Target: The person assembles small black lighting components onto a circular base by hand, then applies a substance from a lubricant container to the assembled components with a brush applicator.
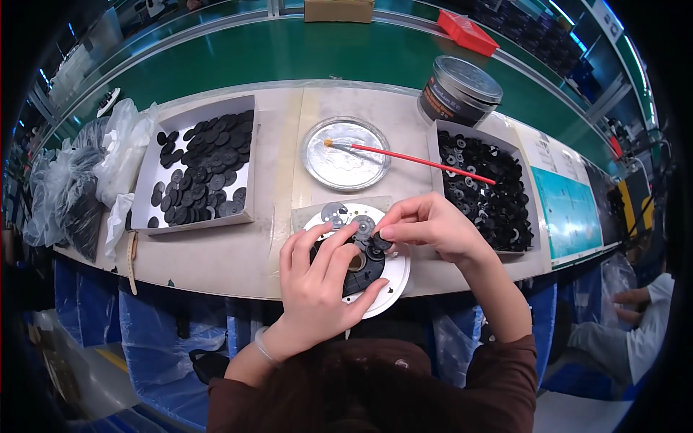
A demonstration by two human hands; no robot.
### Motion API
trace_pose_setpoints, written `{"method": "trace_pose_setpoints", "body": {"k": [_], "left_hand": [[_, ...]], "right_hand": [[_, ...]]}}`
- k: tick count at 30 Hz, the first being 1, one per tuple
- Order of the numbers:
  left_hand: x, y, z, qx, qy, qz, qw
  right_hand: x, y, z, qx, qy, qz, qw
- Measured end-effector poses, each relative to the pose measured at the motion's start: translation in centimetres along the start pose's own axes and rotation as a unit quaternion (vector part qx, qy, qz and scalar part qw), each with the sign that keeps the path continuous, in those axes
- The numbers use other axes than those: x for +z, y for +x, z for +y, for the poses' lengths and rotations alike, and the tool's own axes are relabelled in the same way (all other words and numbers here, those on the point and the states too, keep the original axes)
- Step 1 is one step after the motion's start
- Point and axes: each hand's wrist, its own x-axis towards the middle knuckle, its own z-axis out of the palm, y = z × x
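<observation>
A round white plate (pixel 395 281) with a black housing and gears on it lies at the table's near edge. My left hand (pixel 314 285) rests over its left side, fingers spread, fingertips touching the gears and thumb by the near rim. Between the thumb and fingers of my right hand (pixel 433 229) is a small black gear (pixel 381 242), held at the right side of the housing. Flat grey gears (pixel 363 226) show just past my left fingertips. My fingers hide part of the assembly.
A white box of flat black gears (pixel 209 169) stands left; a box of small black parts (pixel 487 191) stands right. Between them, a red-handled brush (pixel 426 158) spans from a round metal lid (pixel 346 173) to the right box. Behind is a tin (pixel 462 90). Plastic bags (pixel 79 173) lie far left.
</observation>
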Motion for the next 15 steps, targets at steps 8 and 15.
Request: {"method": "trace_pose_setpoints", "body": {"k": [8, 15], "left_hand": [[-0.03, -0.03, -0.04, 0.002, 0.000, -0.007, 1.000], [-0.09, 0.05, 0.06, 0.000, -0.003, -0.009, 1.000]], "right_hand": [[-0.38, 0.26, 0.01, 0.017, 0.026, -0.031, 0.999], [-0.53, 0.36, 0.20, 0.009, 0.023, -0.044, 0.999]]}}
